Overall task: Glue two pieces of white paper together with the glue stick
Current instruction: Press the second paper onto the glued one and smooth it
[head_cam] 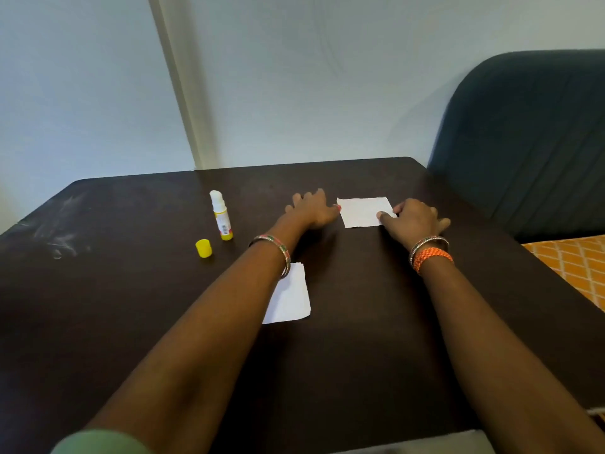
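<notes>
On a dark worktop [360, 322], both hands flank the far paper [361, 211]: left hand [314, 208] flat at its nine o'clock, fingers spread; right hand [415, 219] pinching its three o'clock edge. Uncapped glue stick [221, 219] stands upright at the left hand's nine o'clock; the second paper [291, 296] lies under the left forearm.

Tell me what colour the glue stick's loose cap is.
Yellow; the cap shows in the head view.

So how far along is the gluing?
Done: yellow cap is off; glue stick stands open. In hand: left hand and right hand flank the far paper, right touching it. Left: near paper lies apart, unjoined.
</notes>
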